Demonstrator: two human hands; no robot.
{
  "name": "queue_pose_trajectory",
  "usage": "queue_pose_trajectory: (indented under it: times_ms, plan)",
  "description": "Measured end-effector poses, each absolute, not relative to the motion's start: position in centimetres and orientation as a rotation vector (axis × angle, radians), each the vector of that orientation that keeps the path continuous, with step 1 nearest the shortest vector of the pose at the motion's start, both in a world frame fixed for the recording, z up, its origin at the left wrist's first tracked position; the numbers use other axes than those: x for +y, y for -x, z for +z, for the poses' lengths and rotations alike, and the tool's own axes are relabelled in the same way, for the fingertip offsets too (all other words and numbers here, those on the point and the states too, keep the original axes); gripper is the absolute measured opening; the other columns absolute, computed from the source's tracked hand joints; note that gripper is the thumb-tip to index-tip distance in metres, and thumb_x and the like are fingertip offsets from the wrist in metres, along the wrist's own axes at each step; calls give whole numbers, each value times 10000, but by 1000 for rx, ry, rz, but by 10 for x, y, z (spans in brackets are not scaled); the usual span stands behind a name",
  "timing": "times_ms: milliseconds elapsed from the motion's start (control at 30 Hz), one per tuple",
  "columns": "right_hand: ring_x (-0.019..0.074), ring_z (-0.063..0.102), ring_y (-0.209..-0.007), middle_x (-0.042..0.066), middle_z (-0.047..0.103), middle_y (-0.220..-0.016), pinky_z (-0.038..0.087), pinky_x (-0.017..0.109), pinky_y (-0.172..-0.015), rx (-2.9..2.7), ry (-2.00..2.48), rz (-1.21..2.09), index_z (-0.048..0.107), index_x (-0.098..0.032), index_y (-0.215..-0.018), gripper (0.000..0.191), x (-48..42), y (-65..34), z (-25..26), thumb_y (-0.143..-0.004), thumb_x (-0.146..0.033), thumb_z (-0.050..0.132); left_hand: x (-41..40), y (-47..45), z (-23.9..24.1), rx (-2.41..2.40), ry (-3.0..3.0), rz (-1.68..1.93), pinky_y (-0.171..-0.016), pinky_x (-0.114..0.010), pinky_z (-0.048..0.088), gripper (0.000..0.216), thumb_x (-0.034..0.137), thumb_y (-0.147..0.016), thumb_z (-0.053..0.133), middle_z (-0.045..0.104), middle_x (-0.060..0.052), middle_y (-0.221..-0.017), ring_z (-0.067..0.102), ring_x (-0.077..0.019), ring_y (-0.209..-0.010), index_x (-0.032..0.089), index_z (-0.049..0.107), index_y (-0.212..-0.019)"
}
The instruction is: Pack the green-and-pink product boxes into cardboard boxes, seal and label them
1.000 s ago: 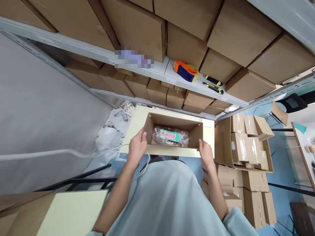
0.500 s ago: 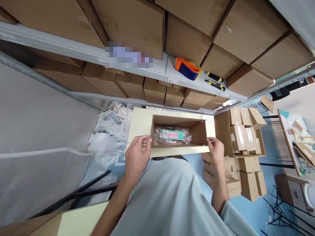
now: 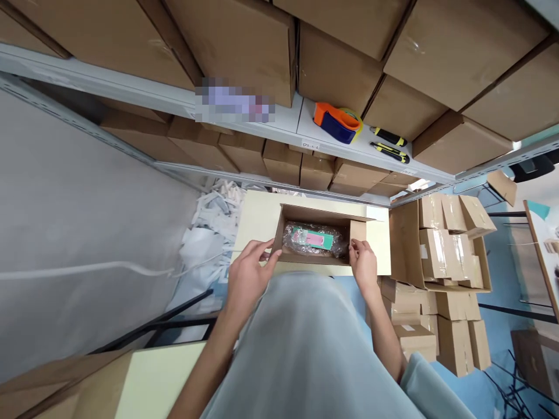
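An open cardboard box stands in front of me on a pale yellow tabletop. Inside it lies a green and pink item wrapped in clear bubble wrap. My left hand is closed at the box's left front corner, thumb and fingers on its edge. At the right end, my right hand pinches the cardboard edge beside a lighter panel. What the item is exactly, I cannot tell.
Above the table runs a shelf with large cartons, an orange and blue tape dispenser and two yellow-black cutters. Smaller boxes are stacked at the right. White scraps lie left of the table.
My right hand has moved inward, to the left, along with the box's right end panel, which now shows lighter. The left hand stays at its corner. The view has shifted slightly.
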State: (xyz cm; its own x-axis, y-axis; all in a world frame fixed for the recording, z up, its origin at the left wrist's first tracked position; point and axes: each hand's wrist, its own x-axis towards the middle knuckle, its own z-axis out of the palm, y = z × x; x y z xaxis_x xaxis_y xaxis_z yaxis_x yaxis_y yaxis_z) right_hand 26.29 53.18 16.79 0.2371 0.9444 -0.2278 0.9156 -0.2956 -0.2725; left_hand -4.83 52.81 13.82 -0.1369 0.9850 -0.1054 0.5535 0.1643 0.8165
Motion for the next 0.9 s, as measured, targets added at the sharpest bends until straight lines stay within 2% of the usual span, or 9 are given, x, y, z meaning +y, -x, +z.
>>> queue_pose_trajectory:
  times_ms: [167,233,367,500,600,667,733,800,900]
  plan:
    - [301,708,-1198,190,685,-1360,583,409,-1030,-1868,2356,540,682,-154,-1470,432,525,-266,159,-1104,-274,487,518,45,124,1600,-1312,809,-973,-353,633,527,492,-949,624,728,-67,-1150,740,-195,-928,199,790,-1354]
    - [295,701,-1220,186,673,-1385,583,395,-1036,-1869,2346,550,677,-165,-1471,420,521,-266,157,-1115,-291,494,517,40,124,1562,-1362,758,-999,-344,622,527,509,-988,575,737,-87,-1216,750,-210,-1039,206,795,-1358]
    - [262,710,-1210,168,707,-1393,567,341,-1016,-1927,2298,525,714,-166,-1393,425,519,-268,153,-1175,-324,386,527,26,130,1529,-1607,550,-1097,-387,572,516,553,-1084,465,800,-99,-1308,729,-277,-1222,238,854,-1212]
    - [228,741,-1013,151,779,-1206,537,297,-840,-1961,2282,447,725,-151,-1328,464,538,-274,134,-1204,-318,311,552,18,120,1516,-1872,427,-1165,-477,510,574,554,-1128,406,857,-108,-1127,656,-360,-1364,234,862,-988]
    - [216,709,-820,125,772,-960,495,297,-738,-1890,2282,369,742,-137,-1162,504,562,-280,108,-1213,-329,279,572,9,100,1518,-2026,400,-1058,-504,536,620,529,-1147,374,828,-151,-946,680,-378,-1249,216,824,-856]
    - [223,701,-821,123,756,-916,516,313,-772,-1884,2158,305,730,-141,-1091,520,576,-283,92,-1217,-353,273,581,-1,84,1571,-2090,468,-1009,-521,539,601,497,-1149,378,797,-171,-907,689,-369,-1112,201,807,-852]
    - [234,707,-898,131,759,-966,553,342,-862,-1913,1949,242,721,-151,-1111,501,586,-286,80,-1217,-370,284,585,-11,69,1637,-2080,615,-1028,-528,540,535,485,-1147,410,792,-188,-994,691,-355,-1085,182,813,-967]
    - [243,705,-982,142,758,-1042,571,379,-944,-1901,1793,145,720,-161,-1161,453,587,-288,75,-1211,-375,324,584,-17,56,1719,-2012,805,-1124,-545,519,497,534,-1124,496,762,-237,-1240,673,-367,-1243,138,777,-1230]
    - [292,674,-1219,205,725,-1262,546,481,-1075,-1791,1767,-110,713,-161,-1284,370,578,-288,73,-1178,-396,447,579,-19,42,1824,-1932,987,-1307,-640,356,875,656,-1051,612,450,-368,-1676,391,-453,-1626,22,456,-1633]
